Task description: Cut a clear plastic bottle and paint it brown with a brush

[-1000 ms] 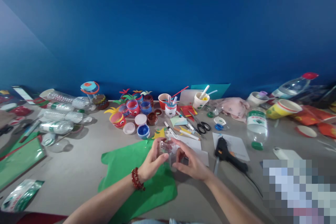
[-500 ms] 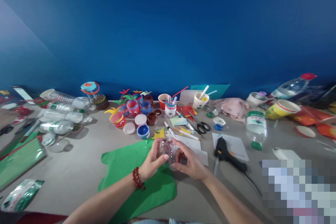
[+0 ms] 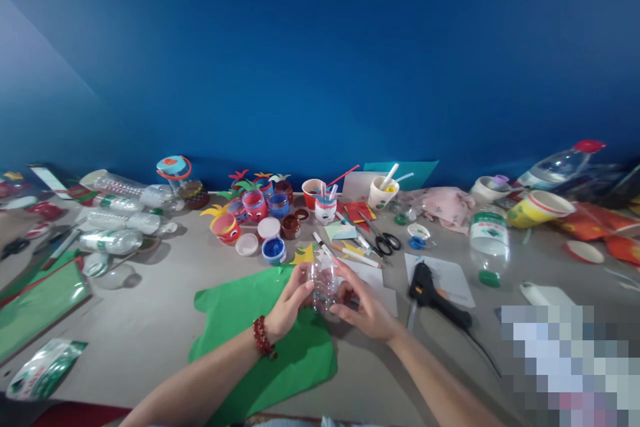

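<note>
Between my hands is a clear plastic bottle piece (image 3: 325,288), see-through and shiny, held over the edge of a green sheet (image 3: 240,327). My left hand (image 3: 290,303), with a red bead bracelet at the wrist, grips its left side with thumb and fingers. My right hand (image 3: 367,307) has its curved fingers and thumb against the right side. White paper (image 3: 370,273) lies just behind my right hand. A yellow cut-out (image 3: 303,255) and several pens (image 3: 353,252) lie beyond the bottle piece.
A black glue gun (image 3: 435,293) and scissors (image 3: 387,241) lie to the right. Paint jars (image 3: 273,250) and decorated cups (image 3: 226,228) stand at the back. Several plastic bottles (image 3: 110,241) lie left; a big labelled bottle (image 3: 489,247) stands right.
The bottle piece has turned slightly between my hands and shows more of its upper part. My left thumb has shifted up and back a little. The surroundings have not moved.
</note>
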A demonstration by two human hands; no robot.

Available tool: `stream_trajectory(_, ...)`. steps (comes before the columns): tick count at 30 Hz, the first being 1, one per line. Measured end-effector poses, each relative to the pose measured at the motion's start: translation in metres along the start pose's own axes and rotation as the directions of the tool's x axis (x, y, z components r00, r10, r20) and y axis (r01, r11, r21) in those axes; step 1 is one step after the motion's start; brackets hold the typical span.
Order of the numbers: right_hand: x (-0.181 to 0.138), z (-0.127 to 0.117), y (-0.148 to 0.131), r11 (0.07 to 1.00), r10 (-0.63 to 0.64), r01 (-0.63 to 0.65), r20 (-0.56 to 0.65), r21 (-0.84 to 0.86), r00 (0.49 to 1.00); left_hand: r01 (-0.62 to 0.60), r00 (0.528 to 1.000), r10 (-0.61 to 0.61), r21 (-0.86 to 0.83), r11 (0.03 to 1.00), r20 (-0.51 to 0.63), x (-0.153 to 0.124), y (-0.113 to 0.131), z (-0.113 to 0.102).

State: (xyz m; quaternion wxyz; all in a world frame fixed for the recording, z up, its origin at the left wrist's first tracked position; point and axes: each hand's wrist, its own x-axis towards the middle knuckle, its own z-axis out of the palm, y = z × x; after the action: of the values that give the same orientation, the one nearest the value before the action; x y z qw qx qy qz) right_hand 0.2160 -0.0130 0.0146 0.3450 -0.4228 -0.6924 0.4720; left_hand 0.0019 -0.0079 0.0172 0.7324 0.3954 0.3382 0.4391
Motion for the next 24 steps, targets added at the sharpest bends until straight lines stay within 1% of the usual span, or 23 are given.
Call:
stream_trajectory(6,-0.0010,-0.0018,0.0009,0.997,-0.039,0.038,-0.004,-0.068,0.999,0.001,0.999,-0.001,0.015,1.000,-0.033,-0.0003,0.0021,0.0020)
stream_trajectory(9,-0.0010,-0.0026,0.0003,0.992,-0.053,0.053,0.006,-0.111,0.999,0.026,0.999,-0.025,0.012,1.000,-0.042,0.0008,0.0018,0.0008)
stream_trajectory(14,-0.0009,-0.0015,0.0021,0.987,-0.046,0.045,-0.003,-0.153,0.999,0.042,0.999,-0.042,-0.004,0.999,-0.001,0.0033,-0.0017,-0.0037)
stream_trajectory(18,-0.0012,0.0000,0.0034,0.989,-0.029,0.029,0.000,-0.148,1.000,0.040,0.999,-0.039,-0.008,0.999,0.016,0.0050,-0.0064,-0.0068)
stream_trajectory(24,-0.0009,-0.0023,0.0003,0.987,-0.024,0.024,0.002,-0.161,1.000,0.032,0.998,-0.032,-0.005,0.999,-0.047,0.0061,-0.0057,-0.0033)
